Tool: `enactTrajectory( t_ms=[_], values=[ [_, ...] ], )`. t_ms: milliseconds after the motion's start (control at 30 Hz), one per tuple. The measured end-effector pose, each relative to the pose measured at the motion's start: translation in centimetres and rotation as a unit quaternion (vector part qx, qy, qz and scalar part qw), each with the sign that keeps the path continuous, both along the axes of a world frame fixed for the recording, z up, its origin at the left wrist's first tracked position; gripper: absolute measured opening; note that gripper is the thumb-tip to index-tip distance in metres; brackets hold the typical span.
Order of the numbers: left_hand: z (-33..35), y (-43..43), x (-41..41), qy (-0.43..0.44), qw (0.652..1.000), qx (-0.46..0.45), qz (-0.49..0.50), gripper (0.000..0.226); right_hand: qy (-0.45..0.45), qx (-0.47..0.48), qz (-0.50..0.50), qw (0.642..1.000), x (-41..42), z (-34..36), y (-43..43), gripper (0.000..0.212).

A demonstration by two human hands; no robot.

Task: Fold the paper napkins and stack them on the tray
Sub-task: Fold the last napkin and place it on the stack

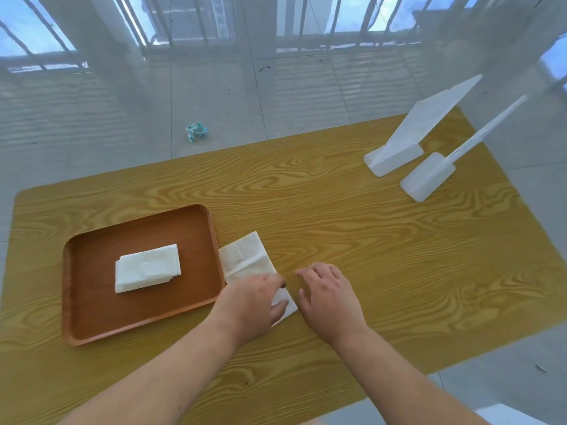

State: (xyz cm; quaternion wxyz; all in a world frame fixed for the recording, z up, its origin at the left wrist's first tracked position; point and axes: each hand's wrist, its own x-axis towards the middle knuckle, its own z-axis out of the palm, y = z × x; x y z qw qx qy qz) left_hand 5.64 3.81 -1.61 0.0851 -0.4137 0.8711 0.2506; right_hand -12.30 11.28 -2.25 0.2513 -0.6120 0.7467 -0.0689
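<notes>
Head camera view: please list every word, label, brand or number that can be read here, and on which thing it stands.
No text can be read.
Crumpled teal-and-white wrapper on the floor: printed pattern, too small and blurred to read.
White paper napkins, brown wooden tray, white plastic stands: no visible writing.

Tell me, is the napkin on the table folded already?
Spread, not yet folded: the napkin lies flat beside the tray, creases showing, under the left hand.
</notes>
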Motion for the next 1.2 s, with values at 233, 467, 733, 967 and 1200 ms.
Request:
enactTrajectory(
  t_ms=[233, 467, 733, 967, 1200],
  values=[
    [-0.8, -0.8, 2.1, -0.064, 0.995, -0.065, -0.048, 0.057, -0.006, -0.037, 0.068, 0.997, 0.5, 0.4, -0.2, 0.036],
    [-1.1, -0.1, 3.1, -0.032, 0.996, -0.065, -0.042, 0.058, 0.006, 0.019, 0.151, 0.988, 2.1, -0.4, 0.4, 0.034],
    [-1.0, -0.5, 3.3, -0.084, 0.99, -0.115, -0.014, 0.046, 0.021, 0.0, 0.147, 0.989, 1.8, 0.0, -0.2, 0.028],
    [0.0, -0.7, 3.1, 0.049, 0.996, -0.056, 0.047, 0.015, 0.002, 0.017, 0.104, 0.994, 1.5, 0.5, -2.1, 0.049],
    [3.8, -3.0, 3.3, 0.301, 0.828, 0.307, 0.359, 0.014, -0.462, 0.078, -0.21, 0.858, 0.6, 3.6, -4.6, 0.007]
  ],
)
